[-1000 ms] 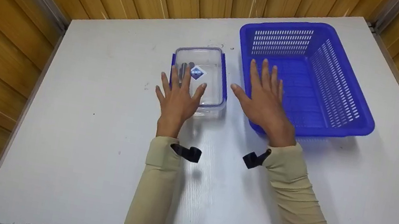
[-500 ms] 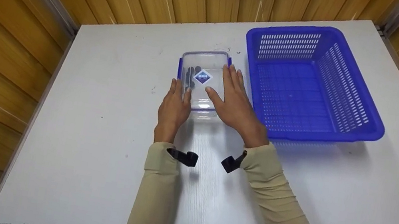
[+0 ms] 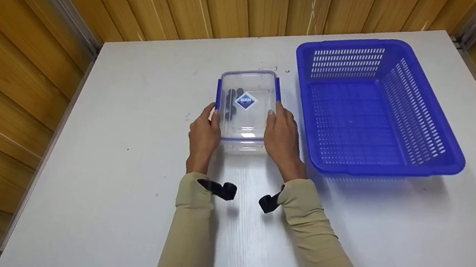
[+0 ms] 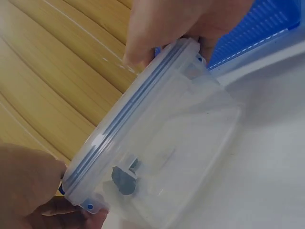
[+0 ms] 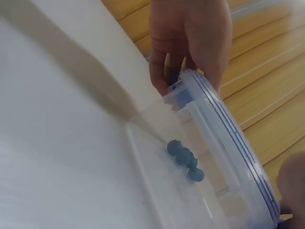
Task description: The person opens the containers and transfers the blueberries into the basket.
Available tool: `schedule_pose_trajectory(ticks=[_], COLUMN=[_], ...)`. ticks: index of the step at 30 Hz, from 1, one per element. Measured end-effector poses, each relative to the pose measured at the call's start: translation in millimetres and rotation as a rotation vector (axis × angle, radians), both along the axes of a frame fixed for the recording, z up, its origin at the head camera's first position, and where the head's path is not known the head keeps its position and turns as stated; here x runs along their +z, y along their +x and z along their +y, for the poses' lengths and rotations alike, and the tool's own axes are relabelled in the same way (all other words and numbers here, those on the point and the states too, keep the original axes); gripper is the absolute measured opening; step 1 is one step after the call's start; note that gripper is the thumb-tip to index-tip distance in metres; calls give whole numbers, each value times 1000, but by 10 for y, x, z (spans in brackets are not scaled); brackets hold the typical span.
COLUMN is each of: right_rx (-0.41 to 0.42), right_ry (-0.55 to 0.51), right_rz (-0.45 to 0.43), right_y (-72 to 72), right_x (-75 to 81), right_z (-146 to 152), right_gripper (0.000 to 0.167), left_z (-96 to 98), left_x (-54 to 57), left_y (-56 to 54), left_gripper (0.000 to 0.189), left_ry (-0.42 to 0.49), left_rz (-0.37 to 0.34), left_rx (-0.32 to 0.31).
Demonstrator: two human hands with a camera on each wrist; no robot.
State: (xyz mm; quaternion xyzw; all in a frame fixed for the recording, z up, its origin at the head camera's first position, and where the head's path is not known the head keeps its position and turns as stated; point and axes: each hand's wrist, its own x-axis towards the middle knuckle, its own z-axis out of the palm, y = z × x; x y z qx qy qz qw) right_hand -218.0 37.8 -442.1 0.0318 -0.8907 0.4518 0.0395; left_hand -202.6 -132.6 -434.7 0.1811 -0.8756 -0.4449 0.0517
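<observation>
A clear plastic food container (image 3: pixel 244 125) with a lid, blue side clips and a diamond-shaped sticker (image 3: pixel 246 101) sits mid-table. Inside, toward its left side, lie several small dark round things (image 5: pixel 183 160). My left hand (image 3: pixel 205 133) grips the container's left side, thumb on the lid's edge and fingers at the clip. On the opposite side, my right hand (image 3: pixel 283 136) holds it the same way, fingers along the right clip. The left wrist view shows the lid seated on the box, with fingers curled under its rim at both ends.
To the right of the container stands a blue plastic basket (image 3: pixel 360 171) with slotted walls, close beside my right hand. The white table (image 3: pixel 128 183) ends in a metal front edge. Wood-look panels (image 3: pixel 250 0) rise behind it and at both sides.
Both hands were spread open over the container and the basket's left rim. My right hand has come left, and both hands now grip the container's sides.
</observation>
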Motion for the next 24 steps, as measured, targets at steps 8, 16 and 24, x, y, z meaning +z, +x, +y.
schedule_pose_trajectory(ticks=[8, 16, 24], right_rx=[-143, -154, -163], right_ry=[-130, -216, -225], right_rz=[20, -5, 7], right_y=[-77, -81, -97], right_x=[-139, -166, -150], right_z=[-8, -5, -28], right_gripper=[35, 37, 37], left_z=[-97, -114, -120], left_x=[-178, -204, -137], left_y=[-77, -149, -175], left_gripper=[46, 47, 45], left_ry=[125, 8, -52], left_rz=[-21, -1, -12], left_rx=[-68, -125, -132])
